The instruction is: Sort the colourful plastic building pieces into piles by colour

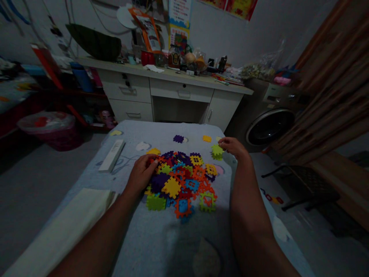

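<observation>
A heap of interlocking plastic tiles in several colours lies mid-table, some solid and some with window-like cut-outs, such as a yellow tile (pixel 172 187) and a blue window tile (pixel 192 185). My left hand (pixel 142 170) rests against the heap's left edge, thumb apart from the fingers, touching orange-red tiles; its fingertips are partly hidden. Beyond the heap at the right, my right hand (pixel 235 148) pinches the edge of a lime-green tile (pixel 217 151) low over the table. A purple tile (pixel 178 139) and a yellow-orange tile (pixel 206 138) lie apart near the far edge.
The table has a pale blue patterned cloth (pixel 173 246). A long white box (pixel 112 156) lies at the left, with a cream folded item (pixel 72 215) nearer me. Behind stand a cluttered white desk (pixel 127 90) and a washing machine (pixel 268 115); a stool (pixel 305 184) is at right.
</observation>
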`<state>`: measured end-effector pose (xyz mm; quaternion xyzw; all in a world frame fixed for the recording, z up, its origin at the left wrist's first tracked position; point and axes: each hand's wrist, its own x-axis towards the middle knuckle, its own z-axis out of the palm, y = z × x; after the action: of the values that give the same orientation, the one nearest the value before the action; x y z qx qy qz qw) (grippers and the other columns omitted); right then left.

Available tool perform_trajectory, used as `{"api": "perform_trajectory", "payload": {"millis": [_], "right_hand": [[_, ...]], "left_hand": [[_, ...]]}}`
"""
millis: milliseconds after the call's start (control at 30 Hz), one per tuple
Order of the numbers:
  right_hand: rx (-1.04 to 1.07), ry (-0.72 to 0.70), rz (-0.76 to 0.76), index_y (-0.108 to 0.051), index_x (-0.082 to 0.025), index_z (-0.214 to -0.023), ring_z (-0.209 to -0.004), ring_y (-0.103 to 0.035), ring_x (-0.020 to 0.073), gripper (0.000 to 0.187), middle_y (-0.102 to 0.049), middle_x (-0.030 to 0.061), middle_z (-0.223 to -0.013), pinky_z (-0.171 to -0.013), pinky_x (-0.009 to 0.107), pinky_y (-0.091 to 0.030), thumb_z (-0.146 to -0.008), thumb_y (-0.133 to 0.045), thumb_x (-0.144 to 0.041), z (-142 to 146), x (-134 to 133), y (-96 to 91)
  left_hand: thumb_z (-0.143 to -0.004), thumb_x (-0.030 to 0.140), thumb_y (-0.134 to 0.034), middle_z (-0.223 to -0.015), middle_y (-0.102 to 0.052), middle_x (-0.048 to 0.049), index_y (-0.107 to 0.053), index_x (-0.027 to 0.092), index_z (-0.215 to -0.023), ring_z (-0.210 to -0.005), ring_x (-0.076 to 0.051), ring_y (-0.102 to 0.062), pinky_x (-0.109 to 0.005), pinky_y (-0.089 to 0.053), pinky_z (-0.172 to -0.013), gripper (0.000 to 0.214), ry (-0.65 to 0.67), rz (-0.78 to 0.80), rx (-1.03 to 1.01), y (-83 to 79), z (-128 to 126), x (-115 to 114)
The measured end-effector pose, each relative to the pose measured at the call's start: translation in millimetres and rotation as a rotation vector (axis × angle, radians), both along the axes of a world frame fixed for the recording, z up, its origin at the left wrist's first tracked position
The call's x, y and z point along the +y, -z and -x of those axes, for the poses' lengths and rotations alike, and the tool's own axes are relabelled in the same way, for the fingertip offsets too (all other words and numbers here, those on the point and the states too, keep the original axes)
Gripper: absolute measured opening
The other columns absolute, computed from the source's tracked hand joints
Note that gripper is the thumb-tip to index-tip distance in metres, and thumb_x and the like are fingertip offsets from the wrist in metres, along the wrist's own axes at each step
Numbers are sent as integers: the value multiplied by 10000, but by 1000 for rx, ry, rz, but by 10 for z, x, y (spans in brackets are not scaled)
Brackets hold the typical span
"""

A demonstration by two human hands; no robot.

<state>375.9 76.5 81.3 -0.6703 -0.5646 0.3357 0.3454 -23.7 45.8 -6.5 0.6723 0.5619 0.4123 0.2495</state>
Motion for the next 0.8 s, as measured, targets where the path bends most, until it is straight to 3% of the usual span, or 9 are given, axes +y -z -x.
{"api": "perform_trajectory", "payload": {"millis": [100, 267, 500, 800], "right_hand": [[-51, 73, 68, -639, -157, -716, -562, -494, 101, 94, -561, -19, -601, -548, 230, -375, -684, -671, -240, -79, 4, 79], [-167, 23, 196, -631, -159, -683, -520, -502, 102, 17, -564, -22, -566, -501, 216, -355, -675, -629, -144, -78, 65, 253], [-551, -2, 146, -687, -151, -753, -613, -555, 122, 123, -664, 19, -707, -554, 224, -385, -670, -636, -75, -9, 159, 331], [-502, -411, 25, -740, -167, -902, -865, -650, 160, 144, -748, 44, -966, -775, 229, -469, -795, -644, -165, 553, 243, 191]], "left_hand": [[-876, 522, -515, -1113, -660, -83, -664, 213, -1128, -1003, -253, -615, -403, -493, -900, 425, 1, 4, -8, 38, 8, 17], [-869, 524, -523, -1093, -661, -76, -665, 210, -1121, -970, -243, -624, -385, -508, -861, 427, 8, 2, -23, 54, 9, 26], [-874, 503, -525, -1090, -664, -85, -665, 210, -1126, -979, -250, -625, -396, -513, -847, 412, 17, 5, -23, 56, 13, 27], [-885, 498, -528, -1098, -661, -82, -650, 222, -1138, -992, -252, -626, -394, -514, -833, 394, 32, -6, -27, 97, 21, 42]]}}
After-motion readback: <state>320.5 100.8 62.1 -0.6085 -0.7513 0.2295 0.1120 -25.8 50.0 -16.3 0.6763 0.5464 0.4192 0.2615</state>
